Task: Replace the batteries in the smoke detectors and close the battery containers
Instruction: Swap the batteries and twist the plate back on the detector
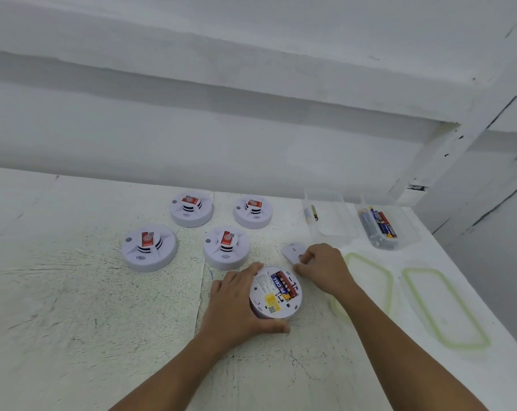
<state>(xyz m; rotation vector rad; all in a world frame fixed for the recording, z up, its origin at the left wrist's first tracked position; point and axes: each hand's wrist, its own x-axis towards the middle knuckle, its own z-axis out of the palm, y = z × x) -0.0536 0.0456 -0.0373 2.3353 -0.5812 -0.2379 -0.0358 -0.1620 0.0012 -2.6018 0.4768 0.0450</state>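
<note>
Your left hand sits nearest you. Its fingers and thumb are curled round the rim of an overturned smoke detector on the white speckled table. The open battery bay faces up, and the batteries in it show the letters "CELL" on a blue and red wrap. Beside the bay are a yellow sticker and a QR code; their print is too small to read.

Just beyond, your right hand pinches the near edge of the small round battery cover, which lies on the table close to the detector.

Farther out, 4 more detectors sit face up in 2 rows, each with a red label I cannot read.

To the right, 1 clear container holds a single battery, and the second container holds several. The 2 green-rimmed lids lie flat in front of them.
</note>
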